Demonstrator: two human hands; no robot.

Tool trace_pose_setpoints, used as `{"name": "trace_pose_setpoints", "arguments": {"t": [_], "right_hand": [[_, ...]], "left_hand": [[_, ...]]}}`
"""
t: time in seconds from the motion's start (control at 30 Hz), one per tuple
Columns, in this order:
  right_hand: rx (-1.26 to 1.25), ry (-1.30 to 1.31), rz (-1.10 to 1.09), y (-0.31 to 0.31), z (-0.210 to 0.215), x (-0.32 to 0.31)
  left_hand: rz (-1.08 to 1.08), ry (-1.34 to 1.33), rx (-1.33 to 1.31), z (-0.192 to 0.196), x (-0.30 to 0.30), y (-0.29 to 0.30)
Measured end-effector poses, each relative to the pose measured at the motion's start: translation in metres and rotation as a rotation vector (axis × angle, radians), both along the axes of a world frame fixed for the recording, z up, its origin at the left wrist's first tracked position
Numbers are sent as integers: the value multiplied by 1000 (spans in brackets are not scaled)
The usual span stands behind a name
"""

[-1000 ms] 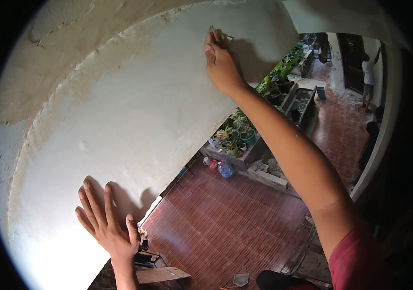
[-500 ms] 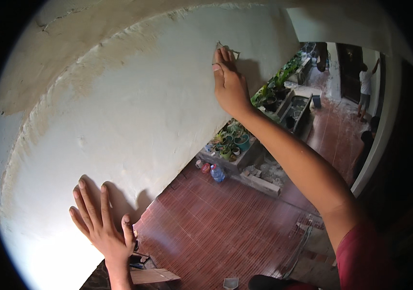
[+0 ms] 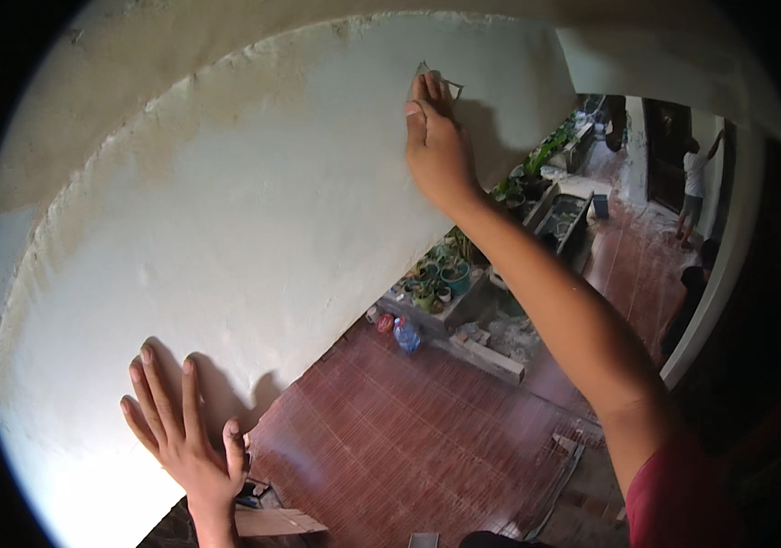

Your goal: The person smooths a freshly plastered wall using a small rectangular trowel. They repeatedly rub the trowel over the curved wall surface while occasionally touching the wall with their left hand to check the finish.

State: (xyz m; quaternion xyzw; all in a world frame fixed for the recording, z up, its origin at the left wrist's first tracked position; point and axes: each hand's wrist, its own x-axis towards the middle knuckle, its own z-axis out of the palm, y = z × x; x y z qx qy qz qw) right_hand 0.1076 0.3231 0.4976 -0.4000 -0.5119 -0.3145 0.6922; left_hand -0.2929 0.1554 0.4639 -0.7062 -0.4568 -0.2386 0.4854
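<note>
A pale plastered wall or beam face [image 3: 253, 219] slants across the view, rough and brownish along its upper edge. Flat against its lower left part, my left hand [image 3: 185, 434] has its fingers spread and holds nothing. Farther up, near the far end, my right hand [image 3: 445, 151] presses a small folded piece of sandpaper [image 3: 453, 89] to the surface. Only its corners show past the fingertips; the rest is hidden under my fingers.
Below lies a red tiled floor [image 3: 390, 429]. A planter with potted plants [image 3: 450, 277], a blue water bottle [image 3: 406, 335] and a board [image 3: 276, 521] are down there. At the far right a person [image 3: 694, 183] reaches up to a wall.
My right hand has slid a little farther up the wall with the sandpaper. My left hand stays about where it was, and the view has shifted slightly.
</note>
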Motion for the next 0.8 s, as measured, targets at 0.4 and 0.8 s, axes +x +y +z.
{"name": "trace_pose_setpoints", "arguments": {"t": [0.4,0.8], "right_hand": [[55,9,-67,5,12,-11],[37,-3,-94,-11,13,-50]], "left_hand": [[5,15,12,-1,1,2],[-16,36,41,-3,-4,7]]}}
